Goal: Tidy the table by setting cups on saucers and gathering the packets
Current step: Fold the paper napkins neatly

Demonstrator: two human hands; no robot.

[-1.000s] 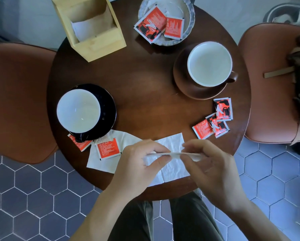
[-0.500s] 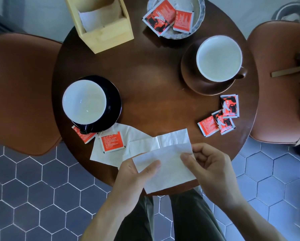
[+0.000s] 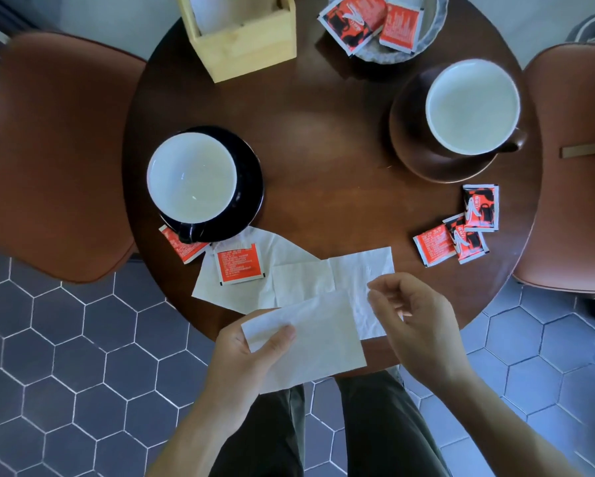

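A white-lined black cup (image 3: 193,177) stands on a black saucer (image 3: 251,201) at the table's left. To the right, a brown cup (image 3: 471,105) rests on a brown saucer (image 3: 409,146). Three red packets (image 3: 458,232) lie loose at the right edge. Another packet (image 3: 239,263) lies on a spread white napkin (image 3: 227,290), and one more (image 3: 182,246) pokes out from under the black saucer. My left hand (image 3: 241,359) pinches a folded napkin (image 3: 313,339) over the near edge. My right hand (image 3: 409,311) hovers with loosely curled fingers over a second flat napkin (image 3: 358,270), holding nothing.
A grey dish (image 3: 437,25) at the back holds two red packets (image 3: 368,22). A wooden napkin box (image 3: 248,39) stands at the back left of the round dark table (image 3: 323,149). Brown chairs flank it on the left (image 3: 55,149) and right (image 3: 578,166).
Both hands held the folded napkin before. Now my right hand has let go of it and my left hand alone holds it, drawn nearer to me.
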